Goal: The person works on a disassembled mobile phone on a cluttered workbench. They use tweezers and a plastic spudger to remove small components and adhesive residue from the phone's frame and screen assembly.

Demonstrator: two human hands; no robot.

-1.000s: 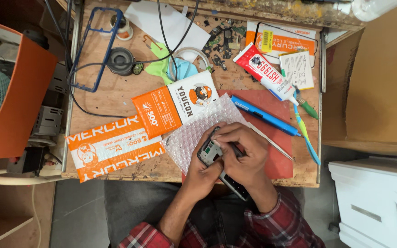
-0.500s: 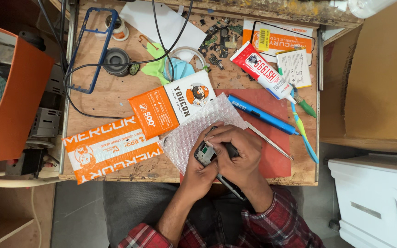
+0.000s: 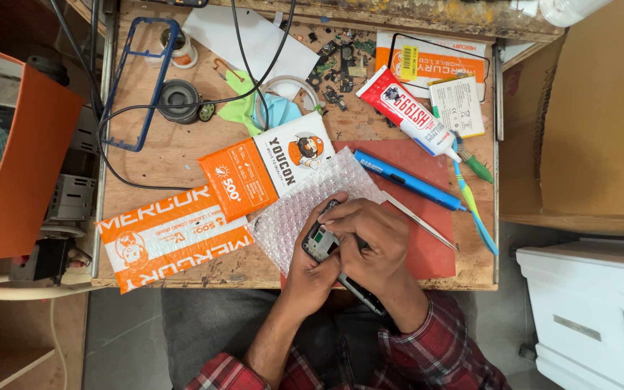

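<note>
A cluttered wooden workbench is seen from above, with a person in a red plaid shirt seated at its near edge. Around the hands lie many things: a sheet of clear bubble wrap just under and left of them, an orange and white padded envelope further left, and an orange and white box above the wrap. To the right sit a blue pen-shaped screwdriver, a thin metal pick, a toothbrush and a red and white glue tube, resting partly on a dark red mat. A black cable loops across the far side of the bench, near a blue phone frame and scattered small parts.

The phone is at the near edge of the bench, over the bubble wrap and the mat. It looks dark, with an opened back showing a grey inner frame at its upper end; its lower end points toward the person's lap. The hands cover most of it.

The left hand grips the phone from the left side, fingers curled around it. The right hand is closed over the phone from above and the right, fingers bent onto its top edge.
</note>
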